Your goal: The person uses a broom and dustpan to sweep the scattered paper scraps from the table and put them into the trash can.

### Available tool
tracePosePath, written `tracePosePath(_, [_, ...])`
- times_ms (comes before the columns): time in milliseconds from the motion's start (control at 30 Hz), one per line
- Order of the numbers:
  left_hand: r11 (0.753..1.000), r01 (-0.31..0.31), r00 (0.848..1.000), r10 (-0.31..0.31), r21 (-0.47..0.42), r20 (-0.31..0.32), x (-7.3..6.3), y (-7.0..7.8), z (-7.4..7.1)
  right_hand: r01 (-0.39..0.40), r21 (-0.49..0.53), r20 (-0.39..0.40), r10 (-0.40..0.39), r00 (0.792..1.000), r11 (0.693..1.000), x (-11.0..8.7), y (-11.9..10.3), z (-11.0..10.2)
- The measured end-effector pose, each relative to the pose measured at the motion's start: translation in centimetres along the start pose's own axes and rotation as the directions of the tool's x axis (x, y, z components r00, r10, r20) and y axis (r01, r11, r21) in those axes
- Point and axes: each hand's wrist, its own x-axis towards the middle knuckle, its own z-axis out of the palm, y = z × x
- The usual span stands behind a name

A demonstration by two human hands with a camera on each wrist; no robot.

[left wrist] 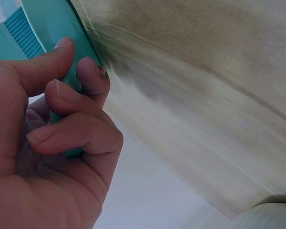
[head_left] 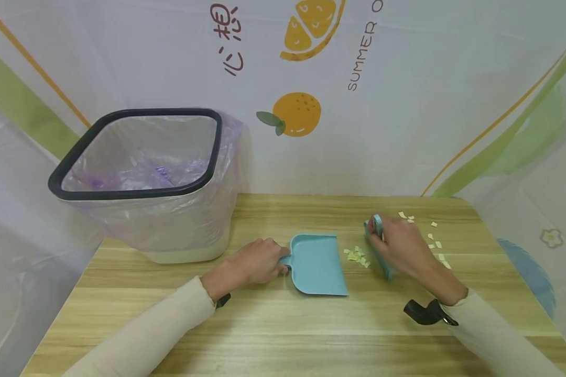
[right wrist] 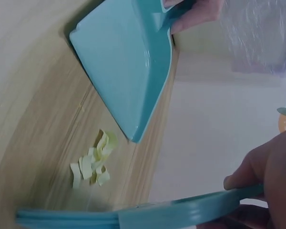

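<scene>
My left hand point(head_left: 263, 260) grips the short handle of a light-blue dustpan point(head_left: 317, 264), which lies on the wooden table with its wide mouth facing right. In the left wrist view, curled fingers point(left wrist: 81, 124) and the thumb close round that handle. A matching light-blue hand brush point(head_left: 383, 261) is held by my right hand point(head_left: 401, 245), its long head angled across the tabletop. Between dustpan and brush sits a small pile of pale yellow paper scraps point(head_left: 357, 255), seen closer as curled strips point(right wrist: 86, 167) in the right wrist view. More scraps point(head_left: 438, 244) are scattered right of my right hand.
A bin point(head_left: 188, 230) with a black rim point(head_left: 122, 195) and a translucent purple liner stands at the table's back left. Behind the table point(head_left: 283, 330) hangs a white sheet point(head_left: 387, 141) printed with oranges. Black straps circle both wrists.
</scene>
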Motion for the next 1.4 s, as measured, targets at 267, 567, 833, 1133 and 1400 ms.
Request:
tracePosePath(267, [1.000, 0.004, 1.000, -0.004, 0.001, 0.004, 0.1, 0.1, -0.1, 0.044, 0.032, 0.006, -0.044, 0.999, 0.999, 0.3, -0.7, 0.5])
tracePosePath(567, [1.000, 0.020, 1.000, -0.020, 0.004, 0.010, 0.0, 0.3, -0.2, 0.053, 0.070, 0.007, -0.054, 0.999, 0.996, 0.5, -1.4, 0.8])
tracePosePath(833, [1.000, 0.010, 1.000, -0.010, 0.006, 0.008, 0.1, 0.2, -0.2, 0.065, 0.079, 0.011, -0.066, 0.998, 0.995, 0.6, -1.7, 1.1])
tracePosePath(1133, [1.000, 0.009, 1.000, -0.010, 0.012, 0.014, 0.1, 0.2, -0.2, 0.141, 0.092, -0.034, -0.139, 0.990, 0.986, 1.0, -2.2, 1.8])
tracePosePath(1400, [1.000, 0.012, 1.000, -0.013, 0.013, 0.009, 0.1, 0.2, -0.2, 0.173, 0.115, -0.049, -0.169, 0.984, 0.978, 1.3, -2.7, 2.2])
